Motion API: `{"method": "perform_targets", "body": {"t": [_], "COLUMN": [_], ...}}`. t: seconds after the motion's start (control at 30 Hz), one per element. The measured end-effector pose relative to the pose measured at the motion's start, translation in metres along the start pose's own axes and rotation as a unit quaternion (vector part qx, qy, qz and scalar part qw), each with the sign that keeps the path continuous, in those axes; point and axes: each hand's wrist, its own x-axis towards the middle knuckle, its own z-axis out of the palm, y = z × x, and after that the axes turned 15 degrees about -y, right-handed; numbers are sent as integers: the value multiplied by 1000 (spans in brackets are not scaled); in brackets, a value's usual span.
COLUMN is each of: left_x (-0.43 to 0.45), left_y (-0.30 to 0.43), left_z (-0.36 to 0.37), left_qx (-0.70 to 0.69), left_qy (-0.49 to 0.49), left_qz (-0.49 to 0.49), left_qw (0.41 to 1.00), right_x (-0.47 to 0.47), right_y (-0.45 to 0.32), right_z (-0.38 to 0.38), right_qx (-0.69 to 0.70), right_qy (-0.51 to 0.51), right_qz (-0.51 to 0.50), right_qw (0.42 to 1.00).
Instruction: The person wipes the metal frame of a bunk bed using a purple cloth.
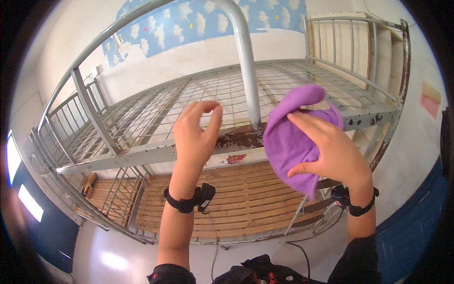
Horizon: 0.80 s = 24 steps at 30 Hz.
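Observation:
A purple cloth hangs bunched under my right hand. My fingers and thumb are spread across it and the palm presses over it. Its upper edge folds back in a thick roll, and its lower end droops in front of the bed's side rail. My left hand is raised in front of the rail, left of the upright post. Its fingers are loosely curled towards the thumb, with nothing visible in them. Next to both hands is the upper bunk's grey metal side rail, with paint flaked to brown near the post.
A bent metal guard tube rises from the rail. Behind it spreads the upper bunk's wire mesh base. Below lies a wooden slatted lower bunk. A black cable trails down to the floor at the right.

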Motion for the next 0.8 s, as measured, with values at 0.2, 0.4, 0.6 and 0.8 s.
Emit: {"method": "perform_targets", "body": {"t": [0.2, 0.4, 0.6, 0.8], "left_x": [-12, -18, -19, -17], "left_y": [0, -8, -8, -5], "left_z": [40, 43, 40, 45], "left_qx": [235, 231, 238, 216], "left_qy": [16, 61, 46, 58], "left_qz": [51, 85, 85, 99], "left_qw": [970, 967, 966, 970], "right_x": [46, 51, -2, -47], "right_y": [6, 31, 86, 121], "right_z": [58, 77, 52, 15], "right_qx": [-224, -248, -275, -217], "right_qy": [71, 182, 142, 115], "right_qz": [57, -39, 32, 87], "right_qw": [970, 951, 950, 966]}}
